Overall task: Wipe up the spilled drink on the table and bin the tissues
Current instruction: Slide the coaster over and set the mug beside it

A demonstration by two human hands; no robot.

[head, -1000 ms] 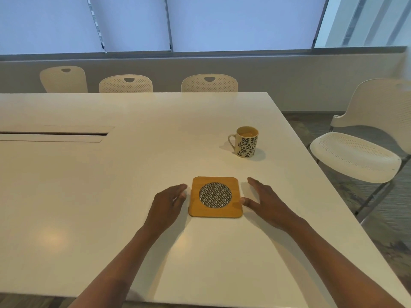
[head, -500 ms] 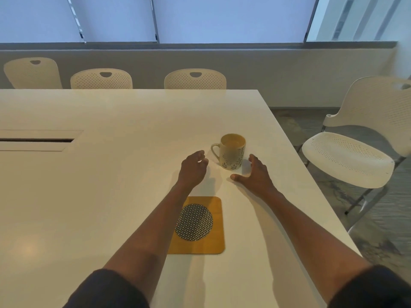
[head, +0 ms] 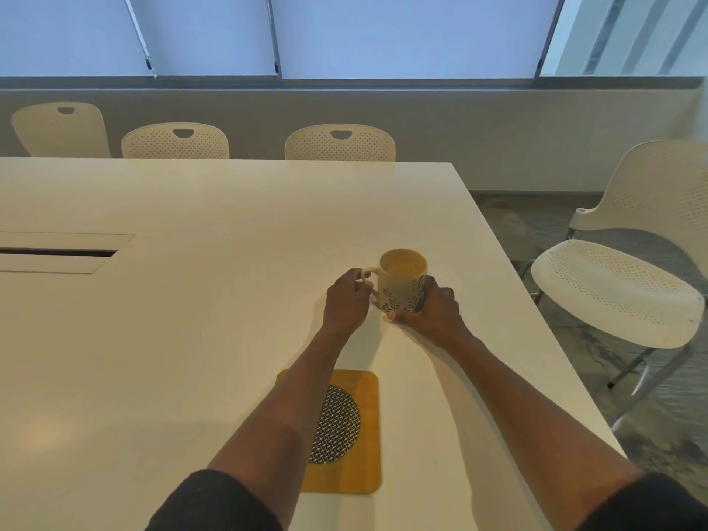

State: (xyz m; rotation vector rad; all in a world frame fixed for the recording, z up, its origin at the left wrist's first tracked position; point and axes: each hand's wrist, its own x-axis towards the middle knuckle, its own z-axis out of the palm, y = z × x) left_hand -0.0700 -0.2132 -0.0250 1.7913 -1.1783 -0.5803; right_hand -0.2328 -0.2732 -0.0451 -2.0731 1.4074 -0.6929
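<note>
A long white table [head: 172,300] fills the left and centre of the frame, a dark cable slot [head: 57,252] at its left edge; three perforated cream chairs [head: 340,143] line its far side under a grey wall [head: 498,139]; blinds [head: 402,32] glow pale blue across the top; another chair [head: 620,285] stands at right on mottled grey floor [head: 670,435].

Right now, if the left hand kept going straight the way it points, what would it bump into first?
The left hand points away from the person and slightly right, fingers already at the handle of the mug. So the mug comes first, practically at once. The right hand holds its other side.
</note>
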